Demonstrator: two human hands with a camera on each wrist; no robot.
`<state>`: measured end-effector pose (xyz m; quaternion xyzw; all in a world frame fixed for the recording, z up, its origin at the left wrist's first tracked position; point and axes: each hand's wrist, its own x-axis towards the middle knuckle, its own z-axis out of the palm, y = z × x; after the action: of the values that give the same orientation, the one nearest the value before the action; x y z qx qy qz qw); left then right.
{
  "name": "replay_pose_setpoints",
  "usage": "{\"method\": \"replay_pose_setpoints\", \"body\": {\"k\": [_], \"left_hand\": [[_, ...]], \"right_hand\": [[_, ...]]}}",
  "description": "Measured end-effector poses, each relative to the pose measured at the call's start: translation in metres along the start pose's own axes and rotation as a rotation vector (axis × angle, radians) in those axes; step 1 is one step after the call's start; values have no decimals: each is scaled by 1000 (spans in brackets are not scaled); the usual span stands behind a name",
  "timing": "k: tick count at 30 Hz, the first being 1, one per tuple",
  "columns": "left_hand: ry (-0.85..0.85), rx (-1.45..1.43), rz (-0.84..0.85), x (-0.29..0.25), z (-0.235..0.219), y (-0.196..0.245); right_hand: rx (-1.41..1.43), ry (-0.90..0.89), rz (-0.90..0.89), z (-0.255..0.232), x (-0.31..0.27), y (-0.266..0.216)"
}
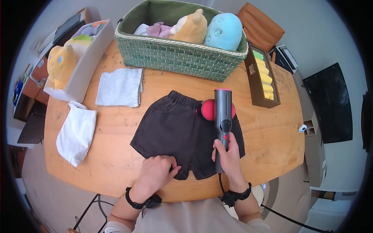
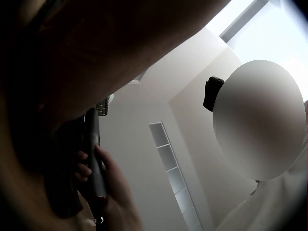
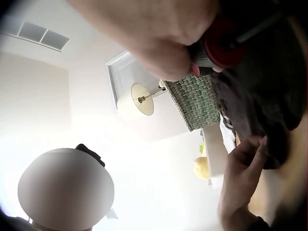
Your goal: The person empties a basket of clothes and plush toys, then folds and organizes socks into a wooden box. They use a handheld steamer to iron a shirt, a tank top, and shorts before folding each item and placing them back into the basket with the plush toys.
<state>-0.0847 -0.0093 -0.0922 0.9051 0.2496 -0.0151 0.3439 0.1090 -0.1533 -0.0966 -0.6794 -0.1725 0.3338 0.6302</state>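
Dark shorts [image 1: 167, 128] lie spread flat on the wooden table, waistband toward the basket. My right hand [image 1: 229, 157] grips the handle of a grey handheld garment steamer [image 1: 223, 108] with red round parts and a red button. The steamer's head is over the right half of the shorts, near the waistband, and its cord runs down past my wrist. My left hand [image 1: 157, 171] is at the lower hem of the left leg; in the right wrist view, its thumb and fingertips [image 3: 255, 144] pinch the cloth.
Behind the shorts stands a green woven basket [image 1: 178, 56] with plush toys and clothes. A folded grey cloth [image 1: 119, 87] and a white cloth [image 1: 76, 134] lie left, near a white box [image 1: 91, 58]. A brown box [image 1: 266, 103] holding yellow rolls stands right.
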Motion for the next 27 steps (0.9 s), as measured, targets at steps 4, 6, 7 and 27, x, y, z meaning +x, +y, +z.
{"method": "replay_pose_setpoints", "body": {"k": [4,6,7,27], "left_hand": [[26,-1,12,0,0,0],[29,-5,16,0,0,0],[26,-6,15,0,0,0],[-97,43,69,-19,-16,-2]], "right_hand": [[8,-3,-28,5,11,-4],[2,-2,-30,6,16,-5],[-4,1,-31,7,18,-5],[-11,37,-62,1,49,-15]]}}
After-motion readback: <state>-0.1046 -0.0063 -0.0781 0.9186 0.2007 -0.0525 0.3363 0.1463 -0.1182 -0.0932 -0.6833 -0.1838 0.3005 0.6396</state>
